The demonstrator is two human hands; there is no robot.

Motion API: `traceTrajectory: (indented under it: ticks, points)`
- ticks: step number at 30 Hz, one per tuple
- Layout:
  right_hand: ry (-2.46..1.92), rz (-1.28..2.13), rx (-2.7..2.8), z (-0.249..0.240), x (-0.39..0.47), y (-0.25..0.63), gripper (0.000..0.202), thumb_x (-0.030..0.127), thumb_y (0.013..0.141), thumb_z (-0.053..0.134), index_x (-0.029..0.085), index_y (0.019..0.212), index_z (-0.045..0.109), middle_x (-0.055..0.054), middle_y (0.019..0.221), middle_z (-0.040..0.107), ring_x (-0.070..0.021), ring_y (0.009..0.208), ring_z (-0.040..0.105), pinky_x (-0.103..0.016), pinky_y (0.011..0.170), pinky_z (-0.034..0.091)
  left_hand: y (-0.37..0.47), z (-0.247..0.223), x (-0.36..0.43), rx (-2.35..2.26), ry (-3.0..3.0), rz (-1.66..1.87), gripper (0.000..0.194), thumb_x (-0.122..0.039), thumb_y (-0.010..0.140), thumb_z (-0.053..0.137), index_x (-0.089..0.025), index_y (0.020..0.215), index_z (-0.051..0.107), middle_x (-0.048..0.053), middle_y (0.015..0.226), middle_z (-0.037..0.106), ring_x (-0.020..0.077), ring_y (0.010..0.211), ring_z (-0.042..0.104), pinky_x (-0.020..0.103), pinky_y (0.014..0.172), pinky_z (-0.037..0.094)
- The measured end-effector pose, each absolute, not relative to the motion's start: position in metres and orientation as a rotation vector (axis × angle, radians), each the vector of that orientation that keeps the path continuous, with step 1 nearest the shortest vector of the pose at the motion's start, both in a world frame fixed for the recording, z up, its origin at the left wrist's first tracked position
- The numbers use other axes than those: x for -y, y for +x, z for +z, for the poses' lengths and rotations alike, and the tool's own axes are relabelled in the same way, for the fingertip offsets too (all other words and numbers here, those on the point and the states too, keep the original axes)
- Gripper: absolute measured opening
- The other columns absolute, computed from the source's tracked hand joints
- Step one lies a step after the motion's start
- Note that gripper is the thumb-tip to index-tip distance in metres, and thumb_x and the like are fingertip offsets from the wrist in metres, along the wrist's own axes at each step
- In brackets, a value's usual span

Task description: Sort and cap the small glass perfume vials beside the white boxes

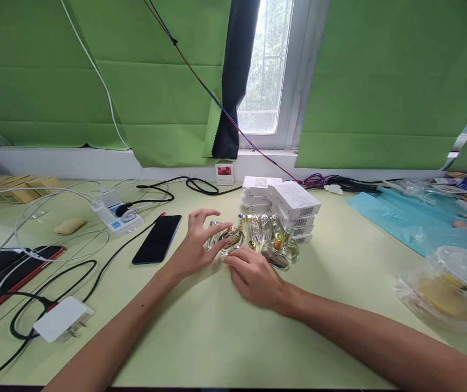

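Observation:
My left hand [198,242] is open beside an oval clear-glass perfume bottle [233,239], with thumb and forefinger apart on either side of its neck. My right hand [255,275] rests low in front of that bottle, its fingers curled and pressed together; whatever they might hold is hidden. Just right of it stands another oval perfume bottle [276,257] with a gold cap [279,240], and a green-capped bottle [292,249] is close behind. Several slim glass bottles [264,227] are grouped further back. A small gold cap [252,244] sits between the bottles.
White boxes [294,199] are stacked behind the bottles. A black phone [157,239], a power strip [116,218], a white charger [64,320] and tangled cables occupy the left. On the right are a blue plastic sheet [392,218] and a lidded clear container [448,294].

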State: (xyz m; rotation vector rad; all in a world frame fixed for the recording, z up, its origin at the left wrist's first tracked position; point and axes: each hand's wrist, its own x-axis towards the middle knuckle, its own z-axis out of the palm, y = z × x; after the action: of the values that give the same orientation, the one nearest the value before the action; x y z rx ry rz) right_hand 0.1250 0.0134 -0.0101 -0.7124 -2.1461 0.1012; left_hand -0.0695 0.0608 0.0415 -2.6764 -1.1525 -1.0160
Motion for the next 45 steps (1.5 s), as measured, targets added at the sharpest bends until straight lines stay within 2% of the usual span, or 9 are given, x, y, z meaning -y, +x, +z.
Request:
traceTrajectory:
  ticks: [9, 14, 18, 21, 27, 31, 37, 41, 45]
  points:
    - [-0.717, 0.124, 2.148, -0.012, -0.015, 0.125, 0.021, 0.007, 0.094, 0.044, 0.018, 0.099, 0.061, -0.008, 0.094, 0.067, -0.0193, 0.086, 0.057, -0.033, 0.079, 0.051, -0.070, 0.041, -0.063, 1.126, -2.644, -0.975, 0.033, -0.033, 0.097, 0.058, -0.030, 0.129, 0.067, 0.012, 0.131, 0.052, 0.0305, 0.125, 0.041, 0.052, 0.107, 0.038]
    - [-0.720, 0.119, 2.144, -0.010, -0.014, 0.125, 0.021, 0.006, 0.094, 0.044, 0.018, 0.099, 0.061, -0.008, 0.095, 0.067, -0.0191, 0.087, 0.060, -0.033, 0.079, 0.052, -0.078, 0.053, -0.067, 1.257, -2.445, -1.171, 0.031, -0.032, 0.098, 0.054, -0.023, 0.125, 0.065, 0.011, 0.120, 0.060, 0.0262, 0.113, 0.053, 0.047, 0.103, 0.043]
    - [-0.727, 0.127, 2.145, -0.009, -0.013, 0.125, 0.021, 0.006, 0.094, 0.045, 0.019, 0.099, 0.060, -0.008, 0.094, 0.067, -0.0187, 0.086, 0.060, -0.033, 0.079, 0.052, -0.087, 0.058, -0.070, 1.444, -2.427, -1.307, 0.029, -0.037, 0.094, 0.058, -0.020, 0.118, 0.063, 0.005, 0.098, 0.065, 0.0183, 0.086, 0.063, 0.034, 0.084, 0.053]
    - [-0.723, 0.132, 2.145, -0.012, -0.014, 0.125, 0.021, 0.006, 0.094, 0.045, 0.018, 0.099, 0.061, -0.008, 0.095, 0.067, -0.0191, 0.086, 0.060, -0.034, 0.079, 0.053, -0.091, 0.057, -0.071, 1.574, -2.460, -1.313, 0.029, -0.038, 0.092, 0.060, -0.019, 0.114, 0.062, 0.001, 0.085, 0.066, 0.0151, 0.072, 0.061, 0.028, 0.068, 0.052]
    - [-0.714, 0.149, 2.088, -0.015, -0.015, 0.125, 0.026, 0.004, 0.092, 0.046, 0.019, 0.108, 0.061, -0.009, 0.104, 0.066, -0.0204, 0.097, 0.061, -0.035, 0.084, 0.055, -0.088, 0.051, -0.070, 1.477, -2.503, -1.155, 0.028, -0.038, 0.091, 0.059, -0.020, 0.112, 0.062, 0.003, 0.093, 0.063, 0.0147, 0.071, 0.058, 0.028, 0.066, 0.049]
    - [-0.728, 0.122, 2.003, -0.012, -0.013, 0.125, 0.035, 0.002, 0.091, 0.046, 0.019, 0.118, 0.058, -0.012, 0.115, 0.060, -0.0218, 0.107, 0.058, -0.039, 0.091, 0.055, -0.087, 0.052, -0.068, 1.532, -2.523, -1.006, 0.039, -0.040, 0.087, 0.061, -0.022, 0.121, 0.059, 0.004, 0.100, 0.058, 0.0143, 0.069, 0.055, 0.029, 0.067, 0.050]
    - [-0.868, 0.030, 1.937, -0.006, -0.008, 0.126, 0.047, 0.001, 0.088, 0.048, 0.021, 0.130, 0.054, -0.015, 0.130, 0.046, -0.0273, 0.129, 0.047, -0.049, 0.107, 0.049, -0.097, 0.059, -0.066, 1.776, -2.639, -0.629, 0.073, -0.055, 0.082, 0.064, -0.030, 0.146, 0.038, 0.009, 0.122, 0.050, 0.0175, 0.075, 0.061, 0.034, 0.070, 0.052]
    - [-0.913, 0.039, 2.015, -0.005, -0.008, 0.126, 0.052, 0.003, 0.090, 0.049, 0.021, 0.139, 0.050, -0.017, 0.147, 0.033, -0.0305, 0.145, 0.033, -0.053, 0.116, 0.041, -0.107, 0.058, -0.066, 1.762, -2.858, -0.486, 0.087, -0.055, 0.078, 0.069, -0.033, 0.153, 0.030, 0.008, 0.123, 0.048, 0.0182, 0.081, 0.060, 0.035, 0.080, 0.053]
    - [-0.947, 0.055, 2.099, -0.004, -0.008, 0.126, 0.054, 0.006, 0.092, 0.050, 0.020, 0.143, 0.048, -0.019, 0.160, 0.019, -0.0352, 0.154, 0.014, -0.058, 0.119, 0.035, -0.113, 0.050, -0.070, 1.748, -2.989, -0.532, 0.091, -0.050, 0.076, 0.072, -0.030, 0.154, 0.029, 0.007, 0.117, 0.051, 0.0154, 0.073, 0.057, 0.032, 0.075, 0.053]
